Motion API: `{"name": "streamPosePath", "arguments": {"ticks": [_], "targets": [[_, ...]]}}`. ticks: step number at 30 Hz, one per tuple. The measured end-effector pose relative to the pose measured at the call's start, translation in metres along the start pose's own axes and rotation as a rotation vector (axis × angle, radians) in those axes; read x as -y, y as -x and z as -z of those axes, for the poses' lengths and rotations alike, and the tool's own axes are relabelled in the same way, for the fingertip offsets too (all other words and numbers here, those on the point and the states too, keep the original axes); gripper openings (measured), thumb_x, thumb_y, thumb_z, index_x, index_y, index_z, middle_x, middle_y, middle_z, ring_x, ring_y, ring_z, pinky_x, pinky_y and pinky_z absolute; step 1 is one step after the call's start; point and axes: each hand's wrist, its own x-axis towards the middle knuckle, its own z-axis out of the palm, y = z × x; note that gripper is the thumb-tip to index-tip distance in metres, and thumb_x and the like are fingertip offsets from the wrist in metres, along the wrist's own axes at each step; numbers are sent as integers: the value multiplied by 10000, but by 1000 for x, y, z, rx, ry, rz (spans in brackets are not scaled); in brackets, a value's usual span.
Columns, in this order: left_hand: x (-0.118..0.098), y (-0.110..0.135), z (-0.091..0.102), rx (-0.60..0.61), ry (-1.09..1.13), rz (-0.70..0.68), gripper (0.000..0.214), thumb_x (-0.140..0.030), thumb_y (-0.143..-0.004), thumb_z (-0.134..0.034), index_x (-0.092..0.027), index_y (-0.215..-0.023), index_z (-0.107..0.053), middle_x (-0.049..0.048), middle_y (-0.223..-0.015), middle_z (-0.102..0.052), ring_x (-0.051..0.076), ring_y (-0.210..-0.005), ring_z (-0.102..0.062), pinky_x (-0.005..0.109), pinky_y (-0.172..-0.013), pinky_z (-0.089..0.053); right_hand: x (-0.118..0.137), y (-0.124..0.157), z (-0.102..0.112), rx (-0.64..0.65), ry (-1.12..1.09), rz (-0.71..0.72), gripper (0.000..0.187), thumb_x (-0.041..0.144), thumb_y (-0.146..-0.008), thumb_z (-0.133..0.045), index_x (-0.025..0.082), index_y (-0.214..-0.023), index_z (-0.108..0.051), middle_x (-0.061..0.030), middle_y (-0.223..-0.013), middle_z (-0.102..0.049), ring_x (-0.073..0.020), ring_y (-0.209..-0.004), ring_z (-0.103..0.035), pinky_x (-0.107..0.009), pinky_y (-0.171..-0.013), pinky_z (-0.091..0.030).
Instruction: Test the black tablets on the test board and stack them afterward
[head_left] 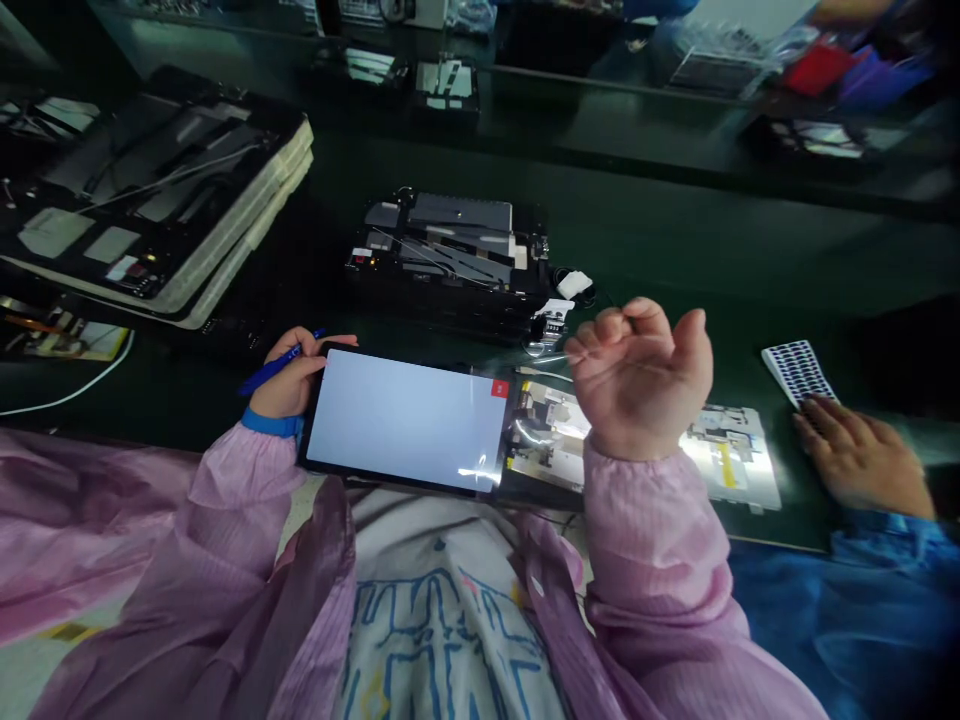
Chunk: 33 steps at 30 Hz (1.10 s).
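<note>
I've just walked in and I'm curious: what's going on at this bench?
A person holds a blue pen in the left hand, next to a lit tablet. The right hand is raised, curled and holding nothing visible. Further right, a co-worker's hand rests at a dotted sheet.

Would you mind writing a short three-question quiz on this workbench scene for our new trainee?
1. What does the left hand hold?
2. True or false: a red label sits at the upper right corner of the tablet.
3. What colour is the sleeve of the co-worker's hand at the right? A) pink B) blue C) white

Key: 1. A blue pen. 2. True. 3. B.
</note>
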Motion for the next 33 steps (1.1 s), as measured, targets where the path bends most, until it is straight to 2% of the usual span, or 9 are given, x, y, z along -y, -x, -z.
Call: {"name": "streamPosePath", "arguments": {"ticks": [6, 11, 15, 19, 22, 25, 29, 31, 33], "targets": [[1, 0, 1, 2, 18, 17, 216, -75, -636, -599, -205, -666, -430, 82, -922, -746, 285, -941, -673, 435, -816, -478, 9, -13, 3, -21, -82, 7, 288, 479, -833, -545, 216, -743, -619, 20, -646, -509, -109, -575, -482, -269, -572, -405], [0, 1, -2, -24, 21, 23, 231, -105, -628, -634, -201, -661, -427, 86, -904, -750, 272, -884, -686, 391, -759, -482, 5, -10, 0, -29, -56, -8, 320, 504, -840, -522, 215, -747, -622, 23, -641, -515, -105, -560, -479, -260, -553, -404], [-1, 3, -3, -37, 45, 38, 241, -115, -608, -640, -200, -655, -420, 97, -890, -751, 280, -887, -686, 382, -743, -484, -2, 9, -6, 38, 39, -30, 298, 515, -810, -566, 225, -791, -633, 25, -658, -522, -109, -572, -492, -272, -576, -436], [-1, 5, -3, -26, 46, 40, 242, -128, -621, -652, -198, -666, -425, 109, -903, -751, 285, -895, -688, 365, -712, -481, -13, 44, -12, 155, 192, -31, 264, 480, -840, -555, 235, -899, -634, -2, -734, -562, -129, -637, -544, -295, -636, -472], [0, 5, -2, -29, 56, 38, 241, -123, -623, -657, -192, -673, -431, 119, -900, -750, 286, -887, -691, 353, -698, -478, -24, 71, -16, 340, 319, -77, 252, 425, -888, -515, 235, -1035, -592, -33, -832, -610, -175, -753, -602, -355, -708, -512], [1, 5, -1, -31, 62, 32, 239, -117, -624, -655, -190, -676, -434, 126, -905, -749, 290, -898, -688, 355, -707, -477, -35, 90, -25, 655, 435, -108, 324, 326, -897, -527, 235, -1207, -510, -94, -1083, -616, -226, -1024, -605, -451, -889, -502], [1, 4, 0, -18, 59, 14, 228, -127, -642, -653, -191, -676, -438, 126, -912, -749, 292, -919, -680, 386, -758, -475, -49, 105, -43, 979, 644, -27, 567, 246, -855, -585, 156, -1368, -361, -196, -1396, -432, -236, -1341, -378, -456, -1093, -357], [0, 3, 0, -16, 58, 6, 222, -128, -645, -653, -190, -676, -442, 124, -898, -751, 295, -922, -677, 400, -784, -468, -56, 112, -53, 1093, 666, -29, 629, 291, -856, -585, 85, -1388, -319, -242, -1450, -340, -226, -1393, -290, -411, -1120, -324], [-2, 3, -1, -14, 55, 3, 214, -125, -657, -651, -187, -684, -448, 118, -894, -753, 296, -916, -676, 404, -794, -460, -62, 120, -61, 1189, 653, -38, 634, 336, -874, -559, 35, -1380, -325, -260, -1467, -298, -208, -1406, -257, -349, -1125, -313]]}}
